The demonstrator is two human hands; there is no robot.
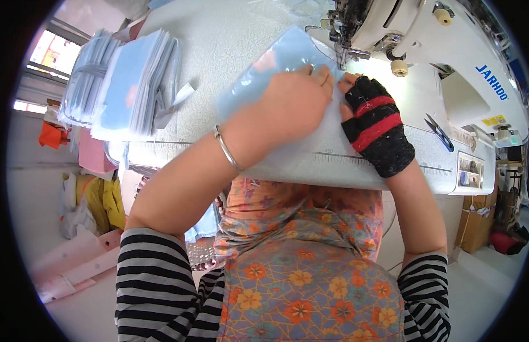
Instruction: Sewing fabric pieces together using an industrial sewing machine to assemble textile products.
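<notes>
A glossy light-blue plastic sheet [287, 50] with a pink patch lies on the sewing machine table, its right corner by the presser foot [343, 58]. My left hand [301, 100], bare and with a silver bangle at the wrist, is closed on the sheet, fingers bent close to the needle area. In a black fingerless glove with red stripes, my right hand [379, 128] has its fingers curled at the sheet's right edge, just in front of the presser foot. What lies under both palms is hidden.
Bundled blue plastic pieces [133, 85] stand at the table's left, tied with strips. Thread snips [440, 133] lie to the right, under the white sewing machine arm [447, 62]. A ruler scale [344, 158] runs along the front edge. A cardboard box [477, 222] is at lower right.
</notes>
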